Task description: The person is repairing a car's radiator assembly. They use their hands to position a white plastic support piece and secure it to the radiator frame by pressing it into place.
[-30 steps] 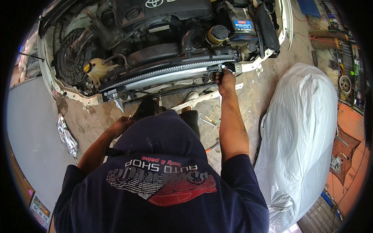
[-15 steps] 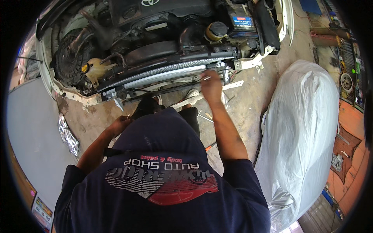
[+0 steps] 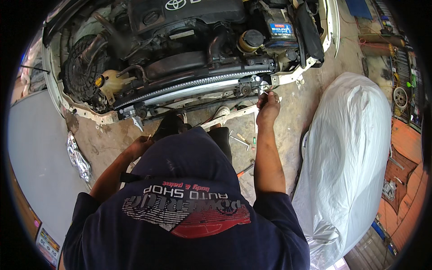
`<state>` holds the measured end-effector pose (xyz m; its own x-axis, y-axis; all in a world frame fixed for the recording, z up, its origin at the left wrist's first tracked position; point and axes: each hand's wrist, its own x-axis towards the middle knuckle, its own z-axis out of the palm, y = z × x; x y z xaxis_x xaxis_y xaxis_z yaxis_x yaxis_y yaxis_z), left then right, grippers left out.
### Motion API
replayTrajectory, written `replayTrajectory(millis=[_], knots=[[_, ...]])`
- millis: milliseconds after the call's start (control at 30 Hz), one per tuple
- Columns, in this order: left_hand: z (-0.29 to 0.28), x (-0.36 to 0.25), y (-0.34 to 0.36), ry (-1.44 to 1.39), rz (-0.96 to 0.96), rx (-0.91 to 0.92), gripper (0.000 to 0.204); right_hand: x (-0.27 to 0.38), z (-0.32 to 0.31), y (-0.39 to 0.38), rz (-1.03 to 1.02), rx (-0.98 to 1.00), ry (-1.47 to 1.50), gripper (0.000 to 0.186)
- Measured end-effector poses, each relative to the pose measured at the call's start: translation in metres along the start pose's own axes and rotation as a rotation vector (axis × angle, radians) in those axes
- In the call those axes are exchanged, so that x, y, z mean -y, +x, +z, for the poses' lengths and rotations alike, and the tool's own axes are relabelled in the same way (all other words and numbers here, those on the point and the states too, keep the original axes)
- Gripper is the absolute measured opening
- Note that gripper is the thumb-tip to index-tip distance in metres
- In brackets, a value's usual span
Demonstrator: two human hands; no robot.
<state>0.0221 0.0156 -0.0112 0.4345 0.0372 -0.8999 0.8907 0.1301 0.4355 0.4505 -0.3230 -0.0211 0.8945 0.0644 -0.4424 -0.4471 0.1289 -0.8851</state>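
Observation:
My right hand (image 3: 268,108) is closed at the right end of the car's radiator (image 3: 202,82), just below a bracket at the front. A short, thin, silvery piece shows at its fingertips; its kind is too small to tell. Down by my left thigh, my left hand (image 3: 140,147) is closed, with a small thin pale stick (image 3: 149,137) between its fingers. Below the radiator runs a white metal bar (image 3: 238,114), partly hidden behind my leg.
Engine parts fill the open bay, with a battery (image 3: 280,32) and a reservoir (image 3: 109,81). Hand tools, among them a T-shaped one (image 3: 239,140), lie on the concrete floor. A silver cover (image 3: 351,148) drapes a large object at right; a grey panel (image 3: 45,139) stands left.
My right hand has moved right along the radiator's front, from in front of it to its right end. My left hand has stayed nearly still.

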Motion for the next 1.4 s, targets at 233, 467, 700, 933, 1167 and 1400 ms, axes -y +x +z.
replayTrajectory(millis=[233, 467, 700, 933, 1167, 1400], knots=[[-0.007, 0.015, 0.01, -0.089, -0.005, 0.04, 0.037, -0.007, 0.0, 0.031, 0.259, 0.063, 0.184, 0.018], [-0.011, 0.043, 0.018, -0.061, -0.03, -0.018, 0.04, -0.004, 0.014, 0.041, 0.301, 0.023, 0.111, 0.018], [-0.002, 0.003, 0.003, -0.054, -0.097, -0.005, 0.037, -0.007, 0.024, 0.032, 0.054, 0.037, -0.144, 0.012], [0.004, -0.025, -0.01, -0.007, -0.095, -0.034, 0.035, -0.032, 0.06, -0.039, -0.748, 0.343, -1.496, 0.015], [-0.007, 0.019, 0.025, -0.015, -0.007, 0.012, 0.038, -0.018, 0.052, -0.052, -0.727, 0.344, -1.359, 0.017], [-0.005, 0.003, 0.016, 0.009, -0.017, 0.054, 0.037, -0.009, 0.005, -0.009, -0.009, 0.106, -0.084, 0.016]])
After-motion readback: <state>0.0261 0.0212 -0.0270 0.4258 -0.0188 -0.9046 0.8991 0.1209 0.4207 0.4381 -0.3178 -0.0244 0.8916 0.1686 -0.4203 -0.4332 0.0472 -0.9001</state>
